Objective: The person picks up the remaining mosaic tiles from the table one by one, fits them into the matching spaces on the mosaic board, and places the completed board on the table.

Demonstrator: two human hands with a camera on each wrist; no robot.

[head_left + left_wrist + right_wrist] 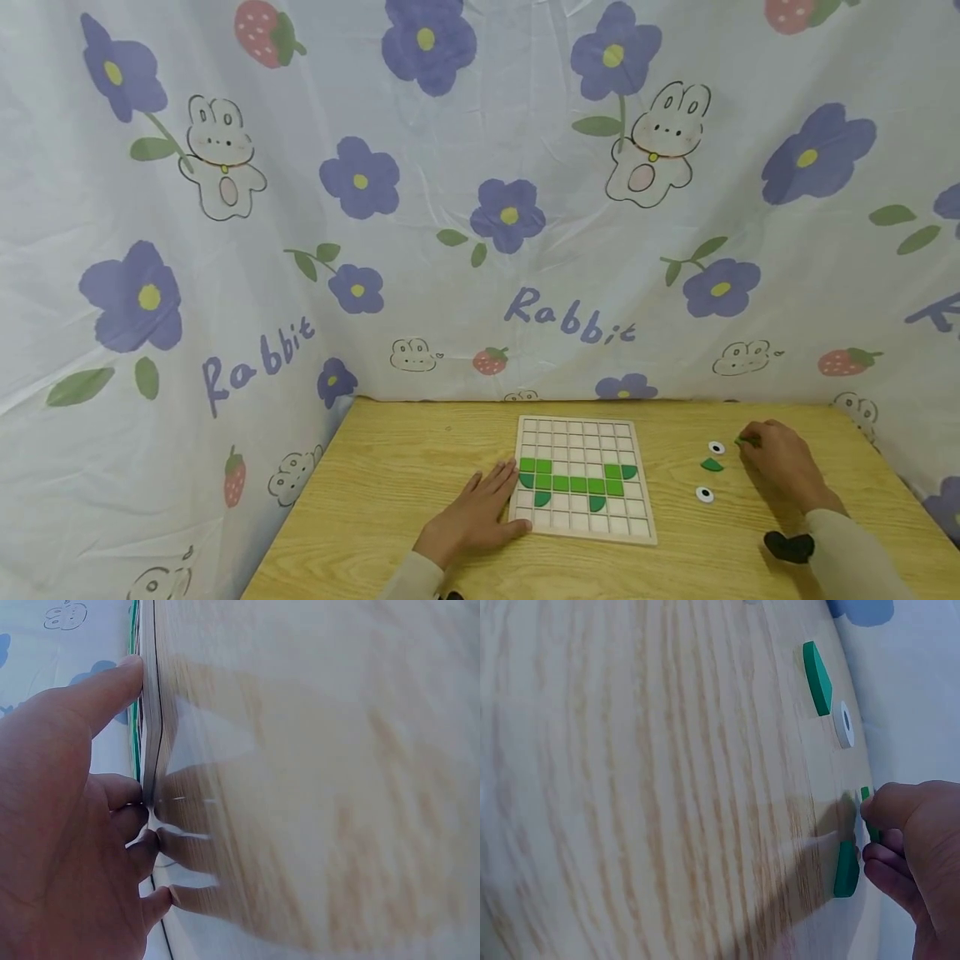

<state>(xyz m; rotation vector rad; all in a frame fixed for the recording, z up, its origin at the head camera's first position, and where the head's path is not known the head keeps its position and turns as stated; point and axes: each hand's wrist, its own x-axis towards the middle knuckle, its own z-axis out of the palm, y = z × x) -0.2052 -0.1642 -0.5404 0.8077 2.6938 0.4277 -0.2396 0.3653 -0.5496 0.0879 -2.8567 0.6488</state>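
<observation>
A square wooden grid board (pixel 585 529) lies on the table, with light green squares (pixel 577 484) and dark green quarter-circle pieces (pixel 597 503) in some of its cells. My left hand (pixel 476 515) rests at the board's left side; thumb and fingertips touch its edge in the left wrist view. Out to the right, my right hand (pixel 783 462) pinches a small green piece (pixel 867 799) between thumb and fingers; its full shape is hidden. Another green piece (pixel 846 871) lies beside those fingers in the right wrist view.
Between board and right hand lie two white eye discs, an upper one (pixel 716 448) and a lower one (pixel 704 494), with a green quarter-circle piece (pixel 712 464) between them. A printed cloth (pixel 450 317) hangs behind the wooden table (pixel 390 467).
</observation>
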